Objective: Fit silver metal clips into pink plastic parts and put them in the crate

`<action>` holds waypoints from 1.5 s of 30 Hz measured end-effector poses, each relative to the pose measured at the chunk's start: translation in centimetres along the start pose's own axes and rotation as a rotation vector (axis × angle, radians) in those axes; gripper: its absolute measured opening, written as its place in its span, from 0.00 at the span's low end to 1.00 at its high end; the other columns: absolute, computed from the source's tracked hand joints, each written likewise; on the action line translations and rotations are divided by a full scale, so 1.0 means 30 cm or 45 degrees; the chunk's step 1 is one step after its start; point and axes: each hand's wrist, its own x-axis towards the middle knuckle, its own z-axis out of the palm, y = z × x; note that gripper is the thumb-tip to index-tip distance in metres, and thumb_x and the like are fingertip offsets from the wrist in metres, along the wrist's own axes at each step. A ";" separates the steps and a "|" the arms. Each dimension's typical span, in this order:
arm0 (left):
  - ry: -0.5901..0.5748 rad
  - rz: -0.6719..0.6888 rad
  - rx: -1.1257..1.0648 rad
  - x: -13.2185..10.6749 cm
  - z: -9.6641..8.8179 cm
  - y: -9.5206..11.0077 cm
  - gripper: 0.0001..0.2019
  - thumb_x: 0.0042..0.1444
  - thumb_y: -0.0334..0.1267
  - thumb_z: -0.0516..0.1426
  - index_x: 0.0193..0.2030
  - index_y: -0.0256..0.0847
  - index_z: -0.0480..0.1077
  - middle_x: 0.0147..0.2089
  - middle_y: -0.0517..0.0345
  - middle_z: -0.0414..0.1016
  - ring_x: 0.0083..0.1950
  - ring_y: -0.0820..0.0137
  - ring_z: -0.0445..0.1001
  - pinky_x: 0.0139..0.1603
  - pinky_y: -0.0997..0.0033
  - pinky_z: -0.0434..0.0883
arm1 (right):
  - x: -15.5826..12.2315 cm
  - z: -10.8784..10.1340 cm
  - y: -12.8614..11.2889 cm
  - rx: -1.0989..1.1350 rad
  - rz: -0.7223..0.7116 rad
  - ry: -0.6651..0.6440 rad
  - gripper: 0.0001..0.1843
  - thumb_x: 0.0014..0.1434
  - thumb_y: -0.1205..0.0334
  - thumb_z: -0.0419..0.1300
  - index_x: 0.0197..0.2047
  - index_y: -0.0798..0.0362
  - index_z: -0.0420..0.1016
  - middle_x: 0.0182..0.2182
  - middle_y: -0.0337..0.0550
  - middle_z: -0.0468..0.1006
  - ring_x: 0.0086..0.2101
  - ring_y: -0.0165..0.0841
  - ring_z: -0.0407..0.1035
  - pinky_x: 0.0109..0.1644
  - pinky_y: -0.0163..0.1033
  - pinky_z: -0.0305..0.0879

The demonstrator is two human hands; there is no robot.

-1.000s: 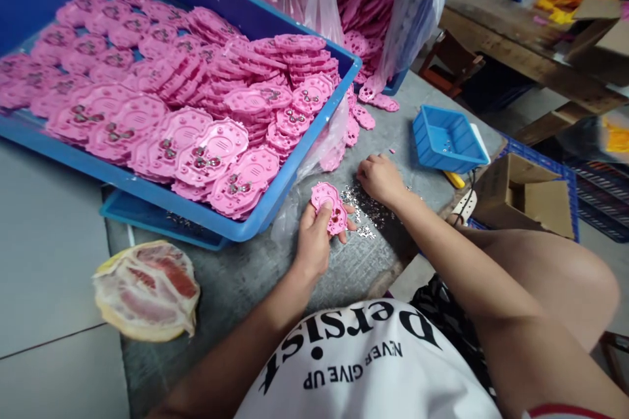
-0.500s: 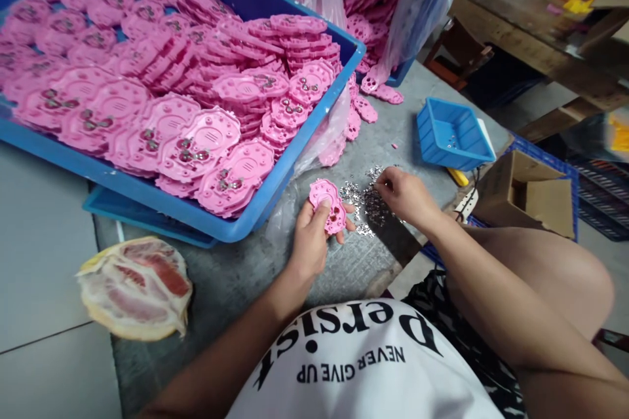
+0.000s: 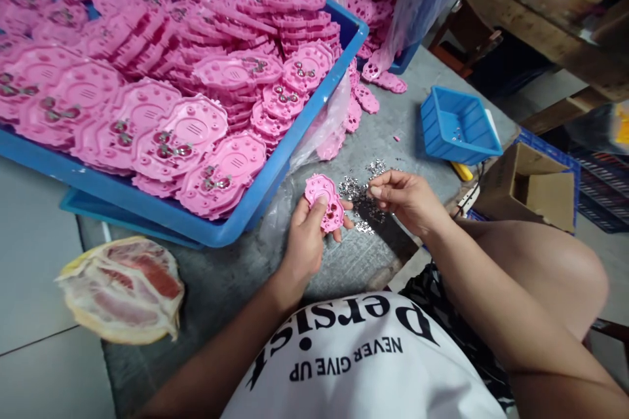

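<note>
My left hand [image 3: 305, 240] is closed around a pink plastic plate [image 3: 322, 191], thumb on its face and fingers beneath. Round holes and knobs mark the plate, and its lower part shows small dark reddish spots. Just right of it, my right hand [image 3: 405, 200] holds thumb and forefinger pinched together above a scattered heap of small shiny metal pieces [image 3: 350, 188]. Whatever sits between those fingertips is too small to make out. Similar pink plates [image 3: 223, 173], several with silver metal parts fitted, fill a big blue tray [image 3: 230, 230] at the left.
A small blue bin [image 3: 462, 127] with a few metal bits stands right of the heap. Loose pink plates [image 3: 366, 98] lie beside a plastic bag [image 3: 417, 0] of more. A cut pomelo [image 3: 122, 291] rests at lower left, and an open cardboard box [image 3: 528, 186] is at right.
My right hand has lifted slightly off the metal pieces and turned, its fingertips moving a little left toward the plate. My left hand still holds the same pink plate. The view has shifted slightly.
</note>
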 end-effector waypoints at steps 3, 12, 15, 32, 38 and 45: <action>0.007 -0.026 0.004 0.000 -0.001 0.002 0.13 0.62 0.46 0.60 0.46 0.40 0.69 0.40 0.51 0.84 0.30 0.69 0.80 0.19 0.77 0.65 | -0.013 -0.001 0.003 0.088 0.040 -0.008 0.22 0.35 0.52 0.81 0.30 0.53 0.79 0.26 0.40 0.82 0.21 0.24 0.61 0.26 0.34 0.56; 0.021 -0.078 0.032 -0.006 0.005 0.016 0.12 0.63 0.46 0.59 0.46 0.40 0.67 0.40 0.51 0.83 0.29 0.70 0.80 0.21 0.76 0.66 | 0.055 -0.058 0.030 -0.520 -0.180 0.130 0.18 0.41 0.50 0.77 0.26 0.52 0.77 0.23 0.37 0.77 0.25 0.30 0.66 0.32 0.38 0.61; 0.030 -0.085 0.036 -0.006 0.010 0.023 0.12 0.63 0.45 0.59 0.46 0.40 0.67 0.40 0.51 0.83 0.30 0.69 0.80 0.21 0.75 0.66 | 0.085 -0.081 0.017 -1.045 -0.315 0.101 0.07 0.55 0.60 0.69 0.37 0.52 0.84 0.33 0.44 0.83 0.33 0.37 0.73 0.40 0.42 0.66; 0.046 -0.115 0.066 -0.005 0.002 0.016 0.13 0.63 0.46 0.59 0.46 0.40 0.67 0.38 0.53 0.82 0.28 0.70 0.79 0.20 0.74 0.66 | -0.001 -0.063 0.018 -2.020 -0.449 0.006 0.24 0.63 0.77 0.52 0.52 0.53 0.85 0.49 0.55 0.82 0.48 0.45 0.72 0.51 0.46 0.67; 0.038 -0.108 0.084 -0.009 0.002 0.019 0.13 0.63 0.46 0.59 0.46 0.40 0.66 0.40 0.51 0.82 0.30 0.69 0.80 0.21 0.74 0.66 | 0.053 -0.078 0.005 -2.033 -0.415 0.166 0.21 0.63 0.74 0.53 0.51 0.55 0.85 0.48 0.55 0.83 0.47 0.47 0.72 0.49 0.46 0.65; 0.039 -0.123 0.075 -0.008 0.006 0.027 0.12 0.64 0.46 0.58 0.46 0.41 0.66 0.40 0.52 0.83 0.29 0.70 0.79 0.21 0.75 0.67 | 0.136 -0.054 0.009 -1.945 -0.454 0.308 0.14 0.65 0.66 0.58 0.46 0.54 0.85 0.43 0.55 0.82 0.45 0.47 0.70 0.47 0.46 0.63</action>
